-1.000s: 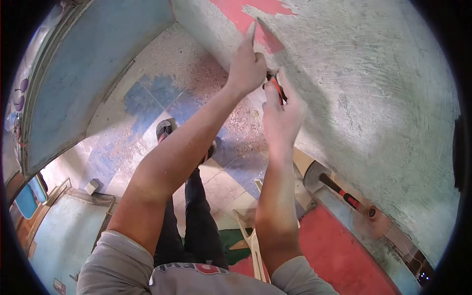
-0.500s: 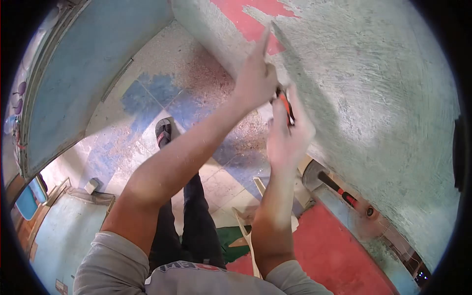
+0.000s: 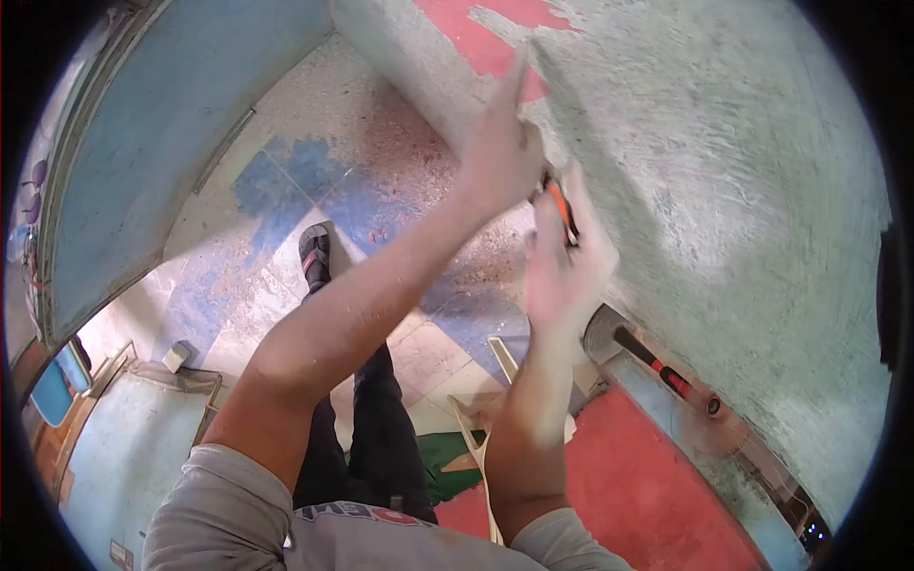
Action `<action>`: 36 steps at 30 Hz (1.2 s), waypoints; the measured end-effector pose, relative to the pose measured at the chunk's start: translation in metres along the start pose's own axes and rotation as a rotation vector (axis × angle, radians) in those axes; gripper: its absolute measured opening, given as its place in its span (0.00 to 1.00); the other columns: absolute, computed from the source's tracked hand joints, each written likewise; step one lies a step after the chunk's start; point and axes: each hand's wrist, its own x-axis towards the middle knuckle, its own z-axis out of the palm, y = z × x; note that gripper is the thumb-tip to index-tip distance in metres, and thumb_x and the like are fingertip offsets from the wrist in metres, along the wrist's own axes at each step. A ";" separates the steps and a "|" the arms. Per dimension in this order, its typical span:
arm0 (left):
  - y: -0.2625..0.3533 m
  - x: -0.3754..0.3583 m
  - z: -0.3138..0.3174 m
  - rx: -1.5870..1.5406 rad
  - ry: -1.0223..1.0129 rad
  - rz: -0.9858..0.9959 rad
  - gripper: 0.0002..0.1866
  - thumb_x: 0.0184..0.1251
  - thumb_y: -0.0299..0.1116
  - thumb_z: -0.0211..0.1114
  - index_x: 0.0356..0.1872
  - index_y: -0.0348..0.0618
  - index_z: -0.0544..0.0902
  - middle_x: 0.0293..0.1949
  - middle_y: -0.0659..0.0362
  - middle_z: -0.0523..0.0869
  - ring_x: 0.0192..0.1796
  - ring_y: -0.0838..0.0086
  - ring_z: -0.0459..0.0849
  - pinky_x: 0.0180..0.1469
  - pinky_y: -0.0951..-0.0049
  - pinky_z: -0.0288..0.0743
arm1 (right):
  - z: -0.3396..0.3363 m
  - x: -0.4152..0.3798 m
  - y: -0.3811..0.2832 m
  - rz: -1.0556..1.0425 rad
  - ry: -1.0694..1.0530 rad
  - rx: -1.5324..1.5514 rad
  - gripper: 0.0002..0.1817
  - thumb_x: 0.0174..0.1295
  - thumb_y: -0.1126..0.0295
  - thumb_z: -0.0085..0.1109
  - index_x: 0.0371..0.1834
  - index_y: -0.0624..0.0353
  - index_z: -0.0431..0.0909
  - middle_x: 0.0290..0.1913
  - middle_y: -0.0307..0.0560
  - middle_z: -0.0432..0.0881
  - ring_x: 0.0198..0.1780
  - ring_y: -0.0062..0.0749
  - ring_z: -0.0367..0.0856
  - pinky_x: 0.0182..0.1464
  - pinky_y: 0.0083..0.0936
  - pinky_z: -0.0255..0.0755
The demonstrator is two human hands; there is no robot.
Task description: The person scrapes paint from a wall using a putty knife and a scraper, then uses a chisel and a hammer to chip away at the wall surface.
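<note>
A rough, pale green plastered wall (image 3: 743, 181) fills the upper right, with a patch of red paint (image 3: 481, 38) showing at the top. My left hand (image 3: 503, 152) is raised against the wall beside the red patch, fingers closed on the front of a scraping tool (image 3: 560, 207) with a red and black handle. My right hand (image 3: 566, 262), blurred, grips that handle just below. The tool's blade is hidden behind my hands.
A hammer with a red and black handle (image 3: 657, 366) lies on a ledge at the wall's foot, over a red surface (image 3: 647, 495). The tiled floor (image 3: 314, 181) is strewn with scrapings. A blue door (image 3: 143, 143) stands left; my foot in a sandal (image 3: 317, 252) is below.
Both hands have shifted to the right and slightly down along the wall with the tool. My right hand is now blurred. My foot has moved a little lower in view.
</note>
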 end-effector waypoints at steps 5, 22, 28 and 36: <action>0.007 0.004 -0.005 -0.225 -0.080 -0.230 0.42 0.66 0.16 0.50 0.84 0.38 0.56 0.76 0.35 0.70 0.65 0.49 0.82 0.70 0.58 0.73 | 0.003 0.009 0.000 -0.007 -0.035 -0.072 0.24 0.71 0.77 0.61 0.70 0.72 0.78 0.53 0.57 0.91 0.45 0.25 0.86 0.49 0.22 0.78; 0.031 -0.037 0.021 -0.122 -0.120 -0.119 0.46 0.59 0.14 0.49 0.85 0.35 0.51 0.78 0.32 0.66 0.74 0.40 0.74 0.77 0.52 0.67 | -0.038 -0.035 0.001 0.165 0.056 0.085 0.28 0.73 0.78 0.61 0.75 0.74 0.72 0.48 0.44 0.88 0.39 0.15 0.76 0.41 0.15 0.72; 0.037 -0.035 0.020 -0.146 -0.109 -0.196 0.41 0.67 0.15 0.48 0.84 0.38 0.54 0.77 0.33 0.69 0.74 0.47 0.75 0.78 0.56 0.66 | -0.037 -0.029 0.002 0.202 0.039 0.180 0.26 0.73 0.80 0.60 0.75 0.68 0.75 0.44 0.39 0.87 0.31 0.09 0.70 0.32 0.11 0.65; 0.027 -0.011 0.005 -0.159 -0.139 -0.330 0.42 0.65 0.14 0.45 0.85 0.37 0.55 0.77 0.35 0.70 0.55 0.49 0.89 0.62 0.56 0.79 | -0.015 -0.005 0.011 0.062 0.003 0.078 0.26 0.72 0.78 0.62 0.73 0.71 0.75 0.47 0.46 0.89 0.43 0.19 0.80 0.48 0.19 0.76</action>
